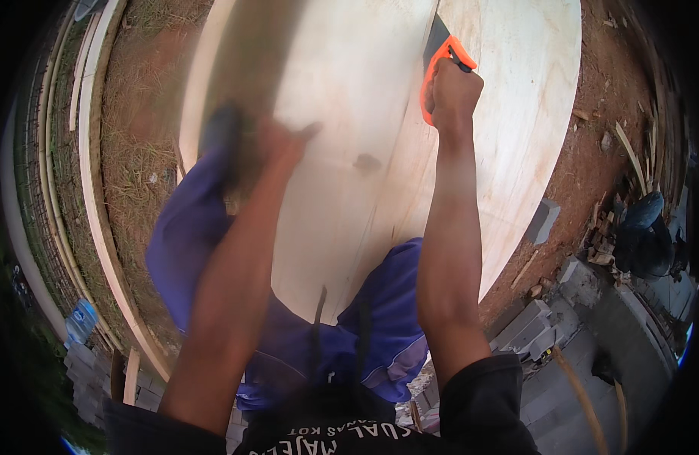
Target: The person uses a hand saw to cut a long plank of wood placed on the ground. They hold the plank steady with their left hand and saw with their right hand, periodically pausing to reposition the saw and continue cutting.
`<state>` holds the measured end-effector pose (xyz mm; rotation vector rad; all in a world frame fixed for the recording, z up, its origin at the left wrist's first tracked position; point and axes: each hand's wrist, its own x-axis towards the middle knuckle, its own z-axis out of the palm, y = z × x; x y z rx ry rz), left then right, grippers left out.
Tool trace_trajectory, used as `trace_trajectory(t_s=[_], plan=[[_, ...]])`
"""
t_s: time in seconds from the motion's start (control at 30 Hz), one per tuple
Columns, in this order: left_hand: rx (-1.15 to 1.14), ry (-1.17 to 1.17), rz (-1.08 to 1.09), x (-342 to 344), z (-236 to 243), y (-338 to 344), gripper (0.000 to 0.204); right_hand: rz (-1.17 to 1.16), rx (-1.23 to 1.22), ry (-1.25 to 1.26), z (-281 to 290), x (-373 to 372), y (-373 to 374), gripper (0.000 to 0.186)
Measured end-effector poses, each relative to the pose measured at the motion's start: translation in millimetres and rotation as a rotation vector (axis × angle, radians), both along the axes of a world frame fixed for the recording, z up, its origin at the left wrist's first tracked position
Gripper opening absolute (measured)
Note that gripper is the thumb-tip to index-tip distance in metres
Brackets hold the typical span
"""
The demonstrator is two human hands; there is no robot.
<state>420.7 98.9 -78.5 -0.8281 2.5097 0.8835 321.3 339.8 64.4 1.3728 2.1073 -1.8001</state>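
Note:
My right hand (454,92) is wrapped round the orange handle of a hand saw (438,38). The dark blade points away from me and meets a large pale plywood sheet (330,205). From the saw a thin line, either a cut or a mark, runs back toward my body. On the left part of the sheet is my left hand (282,144), smeared by motion, with one finger or thumb sticking out to the right. Whether its other fingers are spread or curled, I cannot make out. Nothing shows in it. My blue-trousered legs are bent at the sheet's near end.
Dry grass and a long timber board (99,174) lie on the left, beside bamboo poles and a clear plastic bottle (81,321). To the right are reddish soil, grey blocks (543,221) and scrap wood. A dark blurred strip crosses the sheet's far left.

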Motion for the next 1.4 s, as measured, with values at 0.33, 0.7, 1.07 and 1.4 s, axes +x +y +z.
trace_trajectory(t_s=[0.33, 0.7, 1.07, 1.4], plan=[[-0.033, -0.036, 0.001, 4.3, -4.1, -13.2, 0.089, -0.017, -0.033, 0.130, 14.4, 124.3, -23.8, 0.043], [0.038, 0.081, 0.018, -0.2, 3.8, -12.7, 0.088, 0.010, -0.106, 0.244, 46.4, 186.5, -32.9, 0.050], [0.097, -0.060, 0.054, -7.9, 4.9, -7.9, 0.084, -0.094, -0.056, 0.139, 20.6, 127.3, -23.5, 0.040], [0.129, -0.034, 0.030, -4.2, -9.2, 3.0, 0.080, 0.050, 0.034, 0.074, -13.0, 22.6, 7.1, 0.026]])
